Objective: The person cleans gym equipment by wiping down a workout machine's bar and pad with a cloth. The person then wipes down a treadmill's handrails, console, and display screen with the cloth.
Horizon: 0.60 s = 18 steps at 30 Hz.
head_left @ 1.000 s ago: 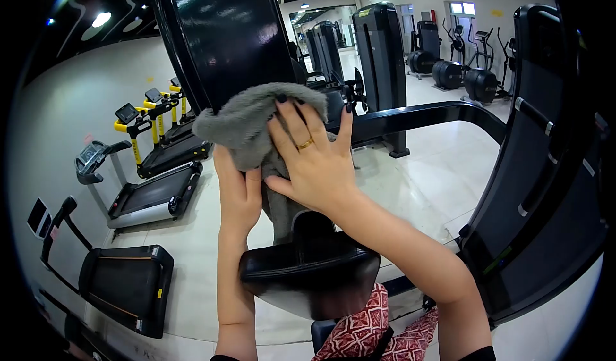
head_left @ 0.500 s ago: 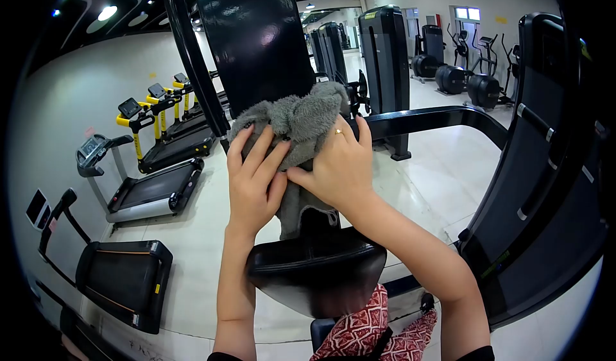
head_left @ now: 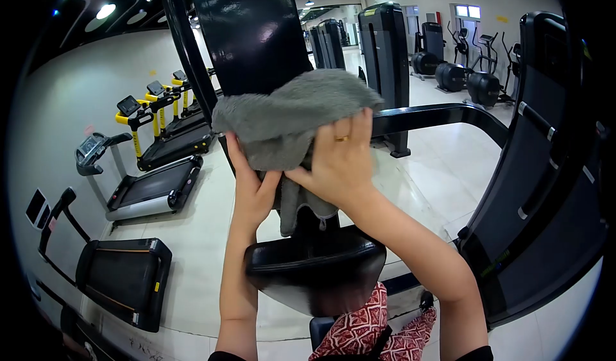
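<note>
A grey fluffy towel (head_left: 292, 114) is spread between my two hands, up against the lower part of a glossy black machine panel (head_left: 253, 34). My left hand (head_left: 252, 191) grips its left side, with the fingers mostly hidden under the cloth. On the other side my right hand (head_left: 343, 159), with a ring on one finger, holds the towel, fingertips behind its edge. The thumbs come close together near the middle. A tail of the towel hangs down toward a black padded cushion (head_left: 314, 265) below my hands.
A black curved bar (head_left: 443, 114) runs right from behind the towel. A tall dark machine (head_left: 545, 168) stands close on the right. Treadmills (head_left: 125, 274) line the left wall, and elliptical trainers (head_left: 484, 88) stand at the far right. Patterned red clothing (head_left: 356, 329) shows below the cushion.
The towel was bunched up with my left fingers lying on top. Now it is opened out wider and flipped up, covering those fingers. Both hands stay in nearly the same place.
</note>
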Motion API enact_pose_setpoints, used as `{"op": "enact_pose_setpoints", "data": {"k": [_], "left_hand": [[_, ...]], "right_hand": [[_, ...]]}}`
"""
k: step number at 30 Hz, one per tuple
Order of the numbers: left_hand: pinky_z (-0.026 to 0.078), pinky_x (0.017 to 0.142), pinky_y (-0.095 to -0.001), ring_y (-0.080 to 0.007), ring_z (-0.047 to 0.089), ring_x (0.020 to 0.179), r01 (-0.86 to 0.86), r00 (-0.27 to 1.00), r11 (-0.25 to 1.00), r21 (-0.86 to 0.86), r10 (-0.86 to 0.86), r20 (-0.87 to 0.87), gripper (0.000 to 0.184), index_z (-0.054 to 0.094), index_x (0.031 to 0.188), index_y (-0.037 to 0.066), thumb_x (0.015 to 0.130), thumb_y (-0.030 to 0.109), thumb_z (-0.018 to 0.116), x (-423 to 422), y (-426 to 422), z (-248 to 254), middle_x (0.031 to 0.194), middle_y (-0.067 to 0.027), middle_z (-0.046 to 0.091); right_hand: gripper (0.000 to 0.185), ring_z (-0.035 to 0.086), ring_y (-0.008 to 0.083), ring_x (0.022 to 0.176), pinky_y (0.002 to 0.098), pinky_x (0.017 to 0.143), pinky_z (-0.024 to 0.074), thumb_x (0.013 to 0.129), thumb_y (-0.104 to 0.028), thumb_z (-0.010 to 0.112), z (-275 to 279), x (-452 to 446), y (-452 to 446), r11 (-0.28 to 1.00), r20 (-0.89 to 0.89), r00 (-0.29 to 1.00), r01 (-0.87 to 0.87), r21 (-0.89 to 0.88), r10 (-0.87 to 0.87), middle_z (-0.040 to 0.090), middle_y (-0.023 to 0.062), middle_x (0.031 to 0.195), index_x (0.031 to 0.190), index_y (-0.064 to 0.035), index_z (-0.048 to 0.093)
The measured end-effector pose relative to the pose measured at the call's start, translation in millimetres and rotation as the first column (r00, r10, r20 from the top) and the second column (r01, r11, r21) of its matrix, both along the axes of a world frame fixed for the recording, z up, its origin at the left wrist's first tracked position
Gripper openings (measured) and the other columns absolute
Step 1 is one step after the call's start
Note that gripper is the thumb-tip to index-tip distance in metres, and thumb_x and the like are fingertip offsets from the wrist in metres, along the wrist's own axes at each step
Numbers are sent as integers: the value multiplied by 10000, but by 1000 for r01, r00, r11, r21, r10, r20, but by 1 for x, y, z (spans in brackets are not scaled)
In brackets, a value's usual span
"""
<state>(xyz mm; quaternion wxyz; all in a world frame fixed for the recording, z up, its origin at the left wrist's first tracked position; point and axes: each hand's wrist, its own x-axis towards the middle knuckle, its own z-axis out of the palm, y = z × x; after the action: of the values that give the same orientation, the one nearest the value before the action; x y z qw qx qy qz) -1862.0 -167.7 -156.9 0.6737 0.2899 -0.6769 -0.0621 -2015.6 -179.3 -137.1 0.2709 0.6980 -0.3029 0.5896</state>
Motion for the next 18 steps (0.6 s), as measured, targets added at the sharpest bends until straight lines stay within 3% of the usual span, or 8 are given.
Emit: {"op": "enact_pose_setpoints", "data": {"k": [2,4,5,6,11,13,16,18], "left_hand": [[250,1026,-352,-269,267,1269,-1,997,992,125,-10,83,609,264,1334,10,827,180,556,12,3,0,1392,-194,204],[260,1025,-360,-274,288,1262,35,983,975,221,-73,166,629,223,1352,19,852,242,531,18,3,-1,1391,-167,234],[270,1022,-374,-273,311,1252,-109,979,961,255,60,193,596,252,1343,19,870,281,506,16,5,-3,1376,-145,285],[270,1022,-374,-273,311,1252,-107,980,960,258,58,193,596,252,1343,19,870,281,506,16,4,-7,1376,-145,285],[304,1001,-399,-282,406,1185,-453,672,856,-250,512,535,481,452,1233,53,814,253,577,42,-14,-71,1260,-135,445],[311,995,-399,-281,420,1172,-425,460,822,-379,557,691,472,469,1213,54,800,250,591,50,-14,-101,1237,-130,463],[322,985,-399,-279,440,1153,-365,324,842,-397,515,794,459,495,1182,55,780,245,612,47,-7,-130,1204,-123,491],[329,979,-399,-277,453,1140,-349,396,871,-345,471,789,451,513,1161,56,767,242,626,45,-8,-121,1181,-117,509]], "right_hand": [[431,424,344,1017,606,950,227,535,-324,697,4,5,-3,972,-49,982,-186,-145,180,493,107,969,881,-120,543],[371,407,279,1138,602,981,189,559,-286,682,4,5,2,977,-260,961,-137,-166,91,517,44,1045,888,-166,559],[344,336,204,1245,602,1002,144,580,-265,667,3,6,2,982,-327,941,-134,-136,83,509,-18,1142,904,-195,576],[236,326,187,1266,620,999,81,593,-300,660,4,9,0,982,-377,923,-133,-135,73,535,-5,1094,792,-200,583],[434,198,133,1294,592,1025,74,605,-521,642,-23,-12,-14,973,-672,734,-72,-219,-97,240,-101,1414,967,-298,553],[449,189,124,1301,521,1013,203,717,-493,584,-45,-38,-20,985,-771,636,-112,-131,-30,189,-71,1438,1105,-272,538],[466,197,124,1294,509,994,238,711,-509,585,-76,-51,-27,986,-773,631,-71,-150,-72,186,-73,1440,1107,-271,526],[476,201,125,1292,504,985,253,699,-519,591,-78,-51,-29,978,-739,660,-34,-207,-134,193,-75,1439,1099,-269,524]]}}
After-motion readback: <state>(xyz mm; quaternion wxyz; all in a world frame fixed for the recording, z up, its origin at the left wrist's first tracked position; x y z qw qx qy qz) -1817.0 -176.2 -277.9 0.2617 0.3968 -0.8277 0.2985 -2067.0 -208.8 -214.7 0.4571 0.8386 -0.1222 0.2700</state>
